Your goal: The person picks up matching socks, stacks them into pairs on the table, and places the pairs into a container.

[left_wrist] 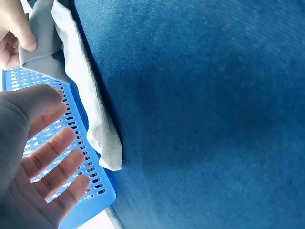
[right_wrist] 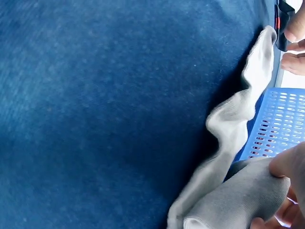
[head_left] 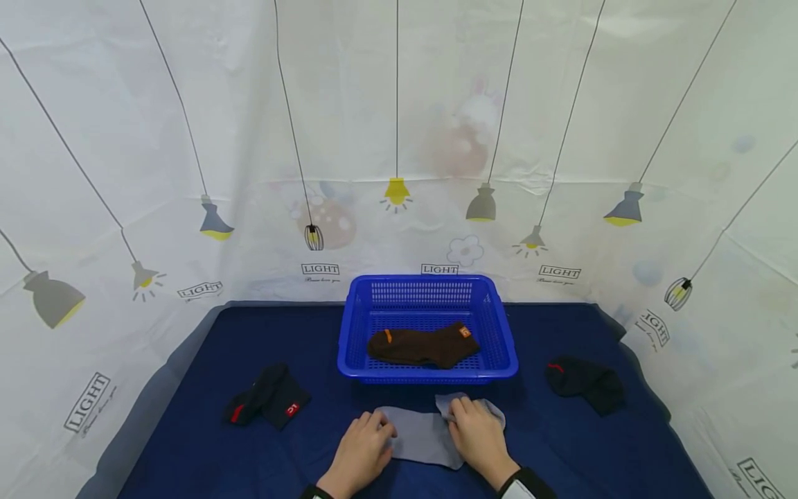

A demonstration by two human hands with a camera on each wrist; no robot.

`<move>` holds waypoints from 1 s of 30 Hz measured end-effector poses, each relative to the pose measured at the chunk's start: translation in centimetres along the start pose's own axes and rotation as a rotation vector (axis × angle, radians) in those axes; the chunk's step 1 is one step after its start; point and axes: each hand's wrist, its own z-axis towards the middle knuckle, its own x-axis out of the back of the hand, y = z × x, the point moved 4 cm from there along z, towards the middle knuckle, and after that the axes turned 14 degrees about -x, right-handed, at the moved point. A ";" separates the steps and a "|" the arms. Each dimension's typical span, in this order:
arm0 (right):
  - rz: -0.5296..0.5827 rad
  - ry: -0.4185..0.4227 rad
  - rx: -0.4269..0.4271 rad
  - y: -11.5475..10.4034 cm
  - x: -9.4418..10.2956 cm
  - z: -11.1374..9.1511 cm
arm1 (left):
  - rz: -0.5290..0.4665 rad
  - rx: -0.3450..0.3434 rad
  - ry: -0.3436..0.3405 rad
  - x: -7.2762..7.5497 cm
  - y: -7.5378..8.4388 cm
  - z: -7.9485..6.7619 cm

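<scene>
Head: gray sock (head_left: 419, 438) on surface (head_left: 580, 450), long axis L–R, toe dir. unclear; 2 black socks (head_left: 274, 398), 1 blue basket (head_left: 430, 380). L wrist: L hand (left_wrist: 21, 191) fingers loosely spread, nothing held. R wrist: R hand (right_wrist: 294, 167) fingers pinch sock's folded part.

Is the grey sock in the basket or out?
Out: the grey sock lies in front of the basket, right hand pinching it.

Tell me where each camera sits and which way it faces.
Head: on the head, facing forward and down at the blue basket and gray sock; left hand and right hand show.
Left wrist: on that wrist, facing blue cloth; left hand at left, right hand top left.
Right wrist: on that wrist, facing the same cloth; right hand lower right, left hand top right.
Both wrist views share the sock and basket.
</scene>
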 end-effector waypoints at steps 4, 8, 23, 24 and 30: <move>0.005 0.035 0.024 -0.3 0.4 0.2 | -0.012 0.001 -0.005 -0.1 0.0 -0.1; 0.012 0.049 0.022 -0.7 1.3 1.0 | -0.017 -0.001 -0.006 -0.2 0.0 -0.1; 0.098 0.123 0.046 -4.0 5.5 3.7 | 0.037 -0.017 0.041 0.3 0.0 0.0; 0.108 0.125 0.048 -4.3 5.7 3.8 | 0.039 -0.016 0.042 0.3 0.0 -0.1; 0.156 0.110 0.033 -5.4 6.3 4.1 | 0.047 -0.004 0.032 0.4 -0.1 -0.1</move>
